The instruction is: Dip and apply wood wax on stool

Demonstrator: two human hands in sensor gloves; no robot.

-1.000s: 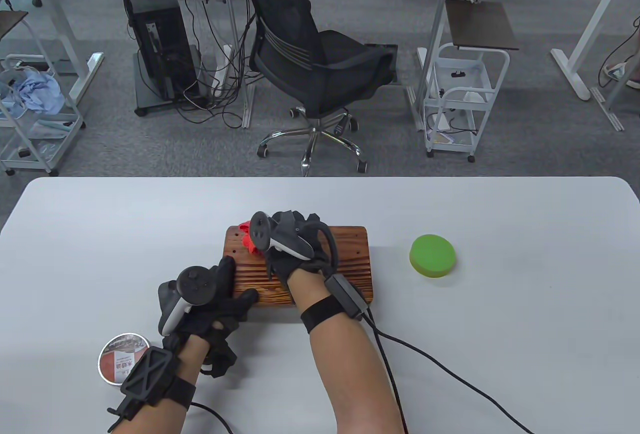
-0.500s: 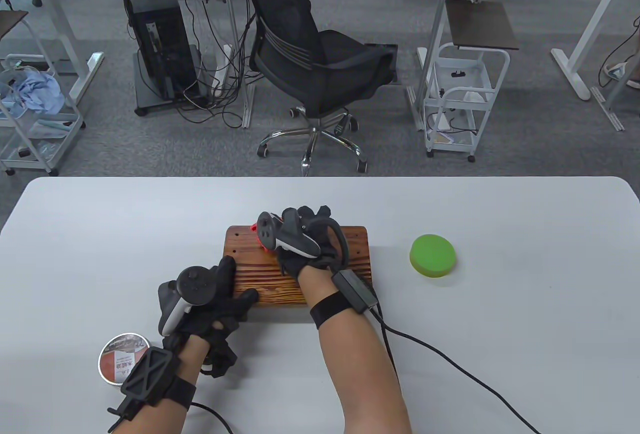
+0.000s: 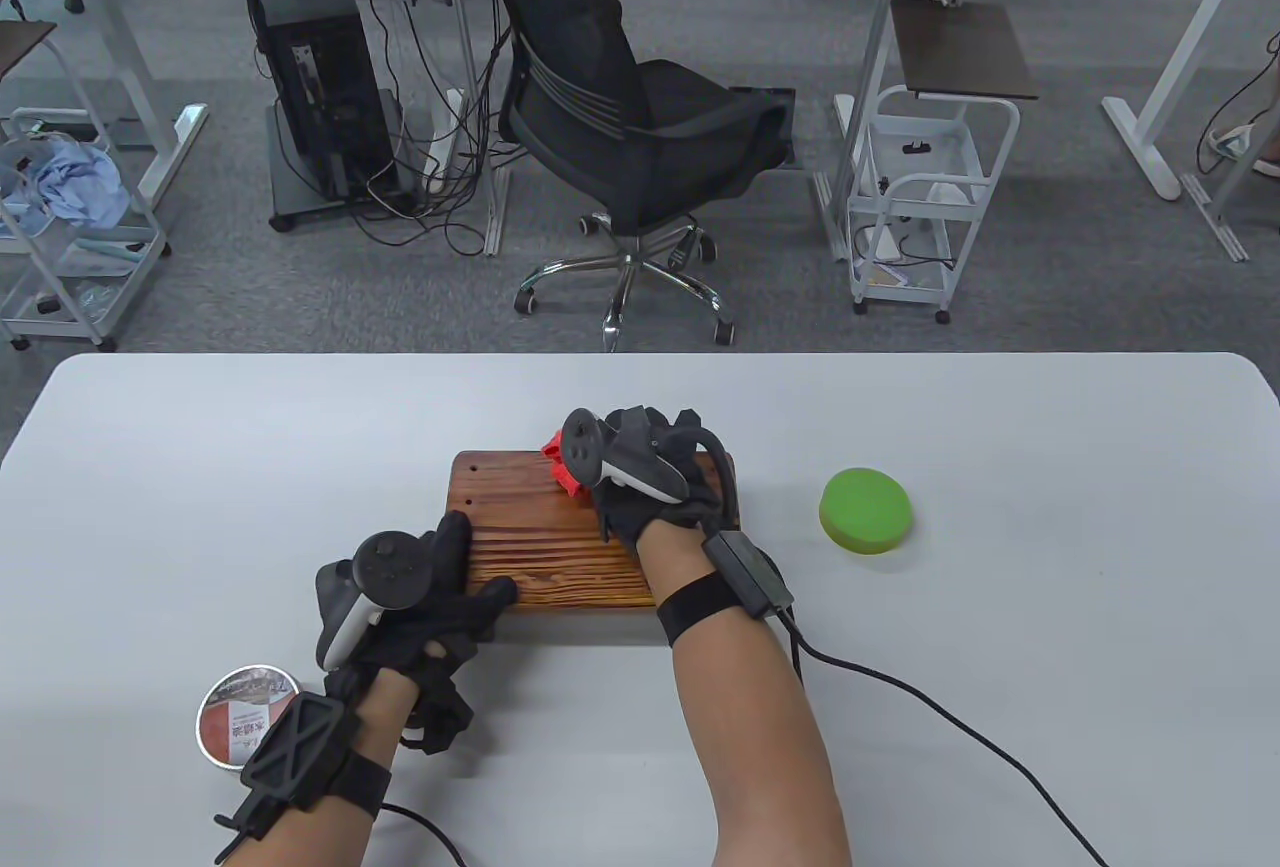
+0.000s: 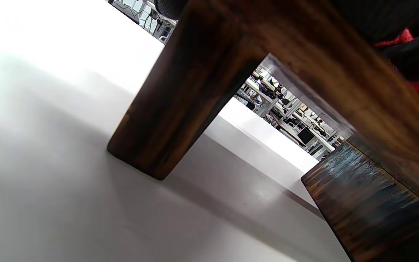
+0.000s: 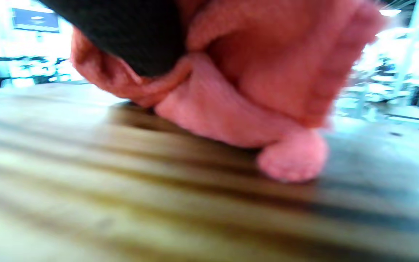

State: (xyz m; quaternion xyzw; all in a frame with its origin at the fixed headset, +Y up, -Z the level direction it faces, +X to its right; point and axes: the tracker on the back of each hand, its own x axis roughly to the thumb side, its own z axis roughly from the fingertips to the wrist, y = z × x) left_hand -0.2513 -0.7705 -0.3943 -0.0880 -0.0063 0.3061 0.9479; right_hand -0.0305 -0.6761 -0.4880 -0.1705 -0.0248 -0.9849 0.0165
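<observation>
Sitting at the near-left of the white counter is a round wax tin, its printed red-and-white face up, partly hidden behind the strap on the left forearm. Just beyond it the left hand rests on the near-left corner of the wooden stool, its grip spread: the gloved fingers lie splayed over the corner, one pointing up along the left edge and another lying along the front edge, holding nothing else. From the left wrist view the stool shows from below, one dark-stained leg standing on the pale counter and the underside of the seat running across the top of the view. The stool's seat is a dark-brown rectangle with strong grain, standing on the counter near the middle of the table view. Further right, the right hand is over the far-right part of the seat, its grip bunched around a red cloth that pokes out on the hand's left side. In the right wrist view the cloth is a crumpled pinkish-red wad, held from above by a black gloved finger and pressed down onto the blurred, streaky wood of the seat. Well apart to the right, a round green lid lies flat on the counter.
</observation>
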